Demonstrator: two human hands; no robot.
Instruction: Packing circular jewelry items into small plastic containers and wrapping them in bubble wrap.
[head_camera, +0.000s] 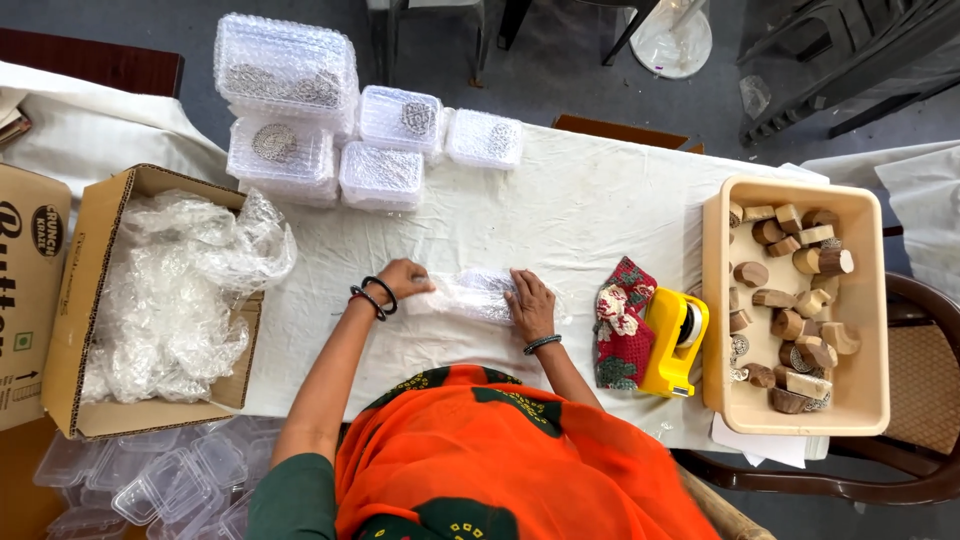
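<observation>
White cloth covers the counter, and at the centre of the frame lies a small bubble-wrapped bundle under both of your hands. Your left hand presses on the bundle's left end, fingers bent over the wrap; your right hand lies flat on its right end, fingers spread and closed on nothing. Neither hand lifts the bundle off the cloth.

Above the hands, toward the upper left of the frame, wrapped packets stand stacked and side by side. At the left edge, an open cardboard box holds loose bubble wrap. Clear plastic containers lie at the lower left, below the counter.

Just right of your right hand lies a red floral cloth, touching a yellow tape dispenser. Further right, a beige plastic tub holds wooden blocks of round and squared shapes.
</observation>
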